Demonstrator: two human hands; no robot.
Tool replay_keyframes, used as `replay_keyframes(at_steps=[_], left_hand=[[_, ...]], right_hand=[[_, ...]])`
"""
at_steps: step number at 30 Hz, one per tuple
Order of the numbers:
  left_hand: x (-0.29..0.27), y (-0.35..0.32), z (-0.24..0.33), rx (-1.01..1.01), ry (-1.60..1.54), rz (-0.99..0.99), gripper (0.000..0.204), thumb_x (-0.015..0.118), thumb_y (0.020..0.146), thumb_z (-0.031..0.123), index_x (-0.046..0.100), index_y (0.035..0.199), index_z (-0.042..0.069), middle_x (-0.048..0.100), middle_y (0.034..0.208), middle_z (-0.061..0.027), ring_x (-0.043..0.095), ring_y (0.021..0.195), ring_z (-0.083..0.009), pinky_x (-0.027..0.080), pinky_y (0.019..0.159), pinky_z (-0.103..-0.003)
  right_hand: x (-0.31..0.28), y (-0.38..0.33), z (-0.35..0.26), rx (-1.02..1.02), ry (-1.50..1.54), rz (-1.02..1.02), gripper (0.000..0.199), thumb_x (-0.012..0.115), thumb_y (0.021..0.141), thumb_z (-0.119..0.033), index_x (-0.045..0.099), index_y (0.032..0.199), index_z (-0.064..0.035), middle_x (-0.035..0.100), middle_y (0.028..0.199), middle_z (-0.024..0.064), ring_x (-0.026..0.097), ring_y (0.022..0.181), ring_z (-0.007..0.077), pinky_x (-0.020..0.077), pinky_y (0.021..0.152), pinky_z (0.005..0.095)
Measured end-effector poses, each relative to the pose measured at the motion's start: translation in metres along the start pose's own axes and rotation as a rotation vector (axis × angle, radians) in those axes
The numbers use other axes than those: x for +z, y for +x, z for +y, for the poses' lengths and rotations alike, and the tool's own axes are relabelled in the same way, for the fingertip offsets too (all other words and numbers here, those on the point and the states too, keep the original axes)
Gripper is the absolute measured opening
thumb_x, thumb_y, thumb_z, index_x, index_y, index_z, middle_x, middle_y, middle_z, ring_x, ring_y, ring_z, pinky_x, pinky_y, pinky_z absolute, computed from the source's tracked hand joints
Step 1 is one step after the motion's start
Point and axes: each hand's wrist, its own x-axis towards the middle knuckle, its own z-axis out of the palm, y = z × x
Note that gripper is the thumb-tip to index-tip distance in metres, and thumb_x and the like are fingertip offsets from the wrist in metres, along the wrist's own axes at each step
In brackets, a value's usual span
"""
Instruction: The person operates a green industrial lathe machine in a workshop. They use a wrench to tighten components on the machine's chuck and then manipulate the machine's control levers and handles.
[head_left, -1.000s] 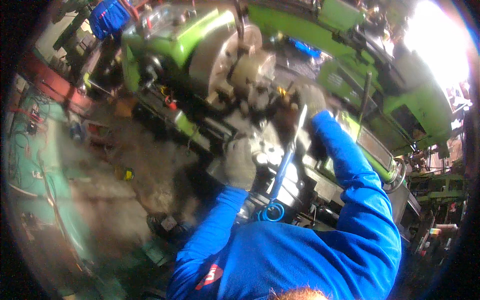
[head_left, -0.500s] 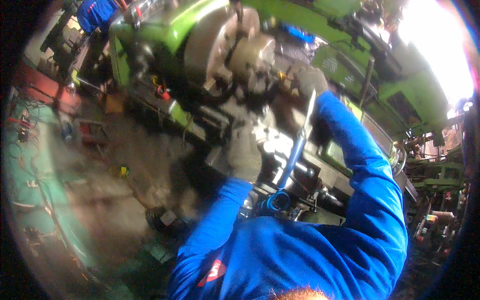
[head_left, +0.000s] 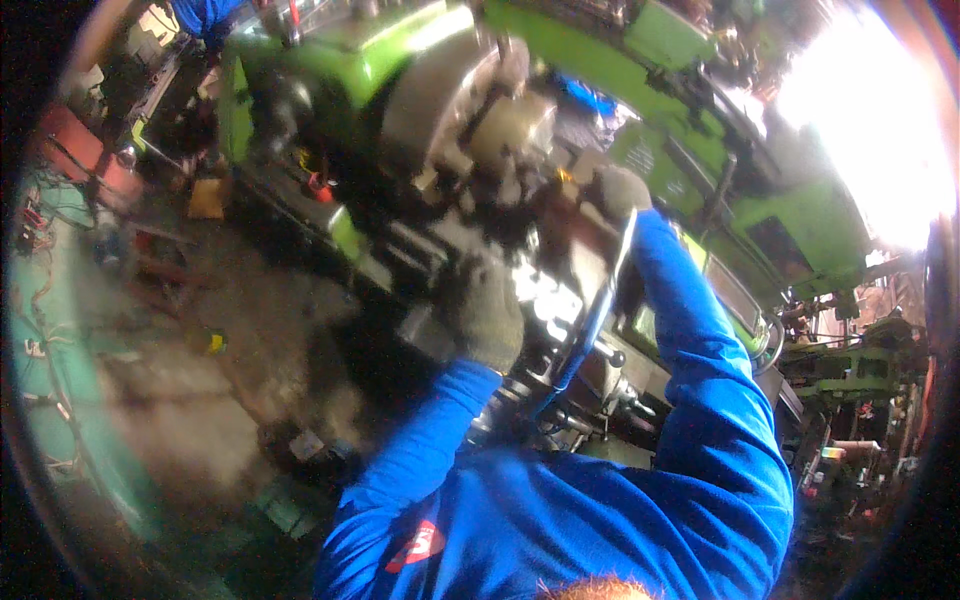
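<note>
Right hand (head_left: 618, 192), gloved, grips the long wrench (head_left: 590, 315) mid-frame; left hand (head_left: 487, 312) rests closed on the lathe carriage (head_left: 560, 300). The wrench could slip and drive knuckles into the chuck (head_left: 440, 100).

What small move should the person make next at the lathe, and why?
Probably pull the wrench handle round a little further. The gloved right hand is at its upper end, near the lathe chuck, while the gloved left hand braces on the machine below. The picture is blurred, so the fitting itself cannot be made out.
</note>
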Motion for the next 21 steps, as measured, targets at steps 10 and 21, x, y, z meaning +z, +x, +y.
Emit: replay_keyframes(at_steps=[10, 21], left_hand=[[-0.047, 0.022, 0.020, 0.246, 0.137, -0.102, 0.026, 0.065, 0.089, 0.019, 0.061, 0.110, 0.003, 0.060, 0.109, -0.0181, 0.056, 0.105, -0.0379, 0.045, 0.094, -0.047], [0.012, 0.148, 0.079, 0.055, 0.059, -0.583, 0.037, 0.058, 0.095, 0.036, 0.066, 0.113, 0.004, 0.066, 0.116, -0.0229, 0.060, 0.111, -0.0406, 0.047, 0.096, -0.048]], right_hand=[[-0.003, 0.021, 0.209, 0.121, 0.339, 0.105, 0.038, 0.067, 0.090, -0.035, 0.068, 0.115, -0.0057, 0.069, 0.107, 0.0186, 0.065, 0.101, 0.0321, 0.0525, 0.085, 0.0394], [0.020, 0.051, 0.211, -0.213, 0.273, -0.105, 0.032, 0.056, 0.099, -0.023, 0.066, 0.125, -0.0072, 0.066, 0.128, 0.0132, 0.065, 0.111, 0.0311, 0.0516, 0.097, 0.0381]])
